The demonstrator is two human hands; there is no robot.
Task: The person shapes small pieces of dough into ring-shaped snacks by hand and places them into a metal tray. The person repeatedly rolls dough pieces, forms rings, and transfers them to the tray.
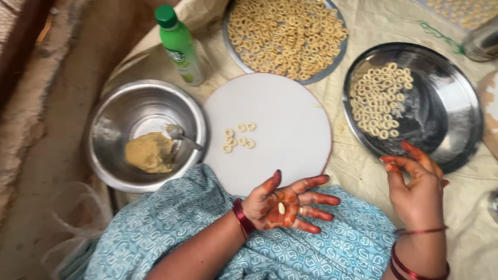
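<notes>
My left hand (288, 204) lies palm up over my blue patterned lap, fingers spread, with a small pale piece of dough (281, 208) resting on the palm. My right hand (416, 186) hovers at the near rim of a steel plate (444, 114), fingers loosely curled, holding nothing that I can see. That plate carries several small dough rings (379, 98) on its left half. In front of me a round white board (276, 130) bears several dough rings (239, 136) near its left side.
A steel bowl (119, 115) at left holds a lump of tan dough (149, 153) and a spoon. A green bottle (180, 45) stands behind it. A large plate of rings (286, 29) sits at the back; a steel container (491, 37) at right.
</notes>
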